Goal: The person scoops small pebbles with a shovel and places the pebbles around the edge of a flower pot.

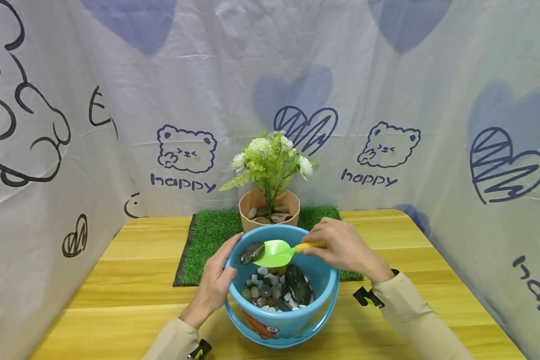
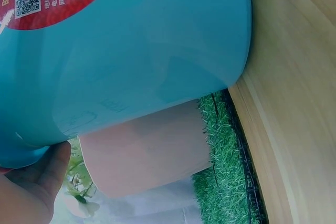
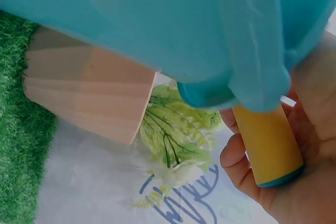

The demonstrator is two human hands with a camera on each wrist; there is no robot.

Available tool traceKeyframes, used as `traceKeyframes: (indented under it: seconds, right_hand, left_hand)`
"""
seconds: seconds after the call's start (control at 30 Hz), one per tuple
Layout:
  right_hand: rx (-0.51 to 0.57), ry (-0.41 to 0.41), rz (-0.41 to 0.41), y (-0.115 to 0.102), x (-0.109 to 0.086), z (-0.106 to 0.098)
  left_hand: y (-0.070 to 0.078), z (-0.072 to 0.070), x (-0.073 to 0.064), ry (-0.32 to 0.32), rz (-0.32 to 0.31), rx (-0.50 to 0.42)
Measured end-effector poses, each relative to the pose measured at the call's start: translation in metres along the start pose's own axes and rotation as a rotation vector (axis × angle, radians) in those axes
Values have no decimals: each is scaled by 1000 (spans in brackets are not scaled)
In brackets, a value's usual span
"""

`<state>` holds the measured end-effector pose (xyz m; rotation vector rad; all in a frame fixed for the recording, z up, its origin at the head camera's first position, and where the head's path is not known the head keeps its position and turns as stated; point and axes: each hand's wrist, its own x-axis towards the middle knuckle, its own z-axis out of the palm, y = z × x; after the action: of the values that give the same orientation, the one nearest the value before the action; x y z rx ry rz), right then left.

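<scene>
A blue bucket (image 1: pixel 282 320) holds small white, grey and brown pebbles (image 1: pixel 265 290) and a large black stone (image 1: pixel 298 285). My left hand (image 1: pixel 216 275) grips its rim on the left side; in the left wrist view the fingers (image 2: pixel 55 169) curl under that rim. With my right hand (image 1: pixel 342 245) I hold a toy shovel by its yellow handle (image 3: pixel 269 145). The shovel's light green blade (image 1: pixel 275 253) is over the bucket's mouth. At the blade's tip, near the bucket's left inner wall, sits a dark oval stone (image 1: pixel 252 252).
Right behind the bucket stands a tan pot (image 1: pixel 247 212) with white flowers (image 1: pixel 270 160) and stones inside. It rests on a green turf mat (image 1: pixel 198 250) on the wooden table (image 1: pixel 130 290). Printed cloth (image 1: pixel 184 90) hangs around the back and sides. The bucket's handle (image 1: pixel 328 315) hangs down at the front.
</scene>
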<state>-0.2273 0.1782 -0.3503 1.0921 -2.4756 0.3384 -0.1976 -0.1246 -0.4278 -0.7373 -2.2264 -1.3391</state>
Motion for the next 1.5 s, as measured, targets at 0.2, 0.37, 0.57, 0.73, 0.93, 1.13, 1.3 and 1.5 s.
traceKeyframes:
  seconds: [0.2,0.37,0.57,0.73,0.93,1.13,1.3,1.5]
  right_hand:
    - [-5,0,11,4,-2,-7]
    - [-17,6,26,7,-3,-14]
    - [11,12,37,12,-4,-22]
    - [16,45,45,20,0,-29]
    - [-9,63,93,31,11,-34]
    - [-42,52,138,42,20,-28]
    - [-51,23,168,49,25,-19]
    - [-56,-39,212,56,35,-8]
  left_hand:
    - [-1,0,0,5,-9,8]
    - [0,0,0,14,-21,10]
    - [0,0,-1,13,-23,5]
    - [0,0,0,16,-19,13]
    - [1,-1,1,18,-13,9]
    - [1,0,1,12,-17,7]
    - [1,0,1,6,-22,3]
    - [2,0,0,8,-21,3]
